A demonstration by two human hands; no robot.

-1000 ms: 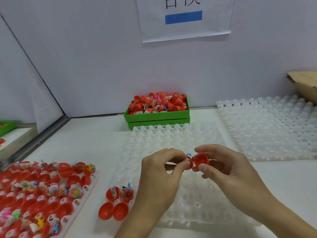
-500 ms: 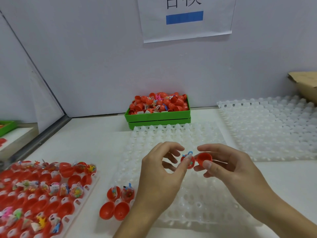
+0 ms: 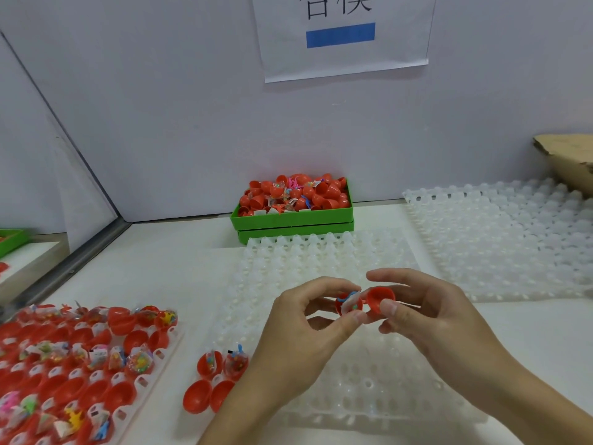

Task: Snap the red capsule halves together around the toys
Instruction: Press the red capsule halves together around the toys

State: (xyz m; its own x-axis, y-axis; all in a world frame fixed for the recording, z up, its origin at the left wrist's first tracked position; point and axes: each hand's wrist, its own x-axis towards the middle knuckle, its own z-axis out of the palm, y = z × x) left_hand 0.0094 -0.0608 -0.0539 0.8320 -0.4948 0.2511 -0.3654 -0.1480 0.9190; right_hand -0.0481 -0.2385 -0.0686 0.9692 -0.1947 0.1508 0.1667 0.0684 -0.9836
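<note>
My left hand (image 3: 301, 329) pinches a red capsule half (image 3: 340, 306) with a bagged toy (image 3: 350, 301) sticking out of it. My right hand (image 3: 426, 316) pinches the empty red capsule half (image 3: 378, 300), its hollow turned toward the toy. The two halves sit side by side with a small gap, above a white cell tray (image 3: 321, 261). Two filled halves (image 3: 221, 364) and two empty halves (image 3: 205, 395) lie on the table below my left hand.
A tray of red halves with toys (image 3: 80, 358) lies at the left. A green bin (image 3: 293, 216) heaped with capsule parts stands at the back wall. More white cell trays (image 3: 500, 239) spread to the right, beside a cardboard box (image 3: 568, 159).
The two halves were touching a second ago; they have come slightly apart, and the toy bag now sticks out more from the left half. Both hands sit a little higher.
</note>
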